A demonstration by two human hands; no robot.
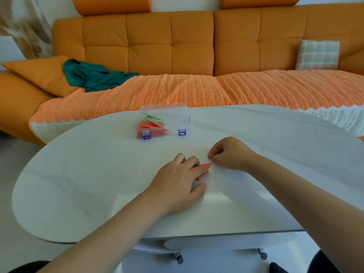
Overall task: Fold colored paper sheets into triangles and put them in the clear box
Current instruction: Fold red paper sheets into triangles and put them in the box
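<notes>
hands at the near middle of the white table (88,174), both busy with one small piece of red paper (205,165). the left hand (181,180) lies flat over it, fingers straight and close together, pressing the paper to the tabletop. only a pointed red corner shows past the fingers, plus a sliver of red under the forefinger. the right hand (231,154) sits just beside it, knuckles up and fingers curled in, with thumb and forefinger bunched together right at that red point. it touches the tip, but whether it really nips the paper i cannot tell. both forearms are bare, reaching in from the bottom edge.

further back, near the table's far edge, stands the clear box (177,115), well apart from the hands. folded triangles (151,125) are stacked in its left half, red and green lying over one another, a few points poking out to the right. two purple latches (146,136) hang on the front wall, one at the left and one at the right.

behind the table runs an orange sofa (149,42), with a ribbed orange throw (177,91) spread over its seat. a green cloth (94,75) lies crumpled at the left end, resting against an orange cushion (39,75). away at the right, a plaid cushion (318,55) leans upright on the backrest. down below the tabletop the white base shows small castors (178,260).
</notes>
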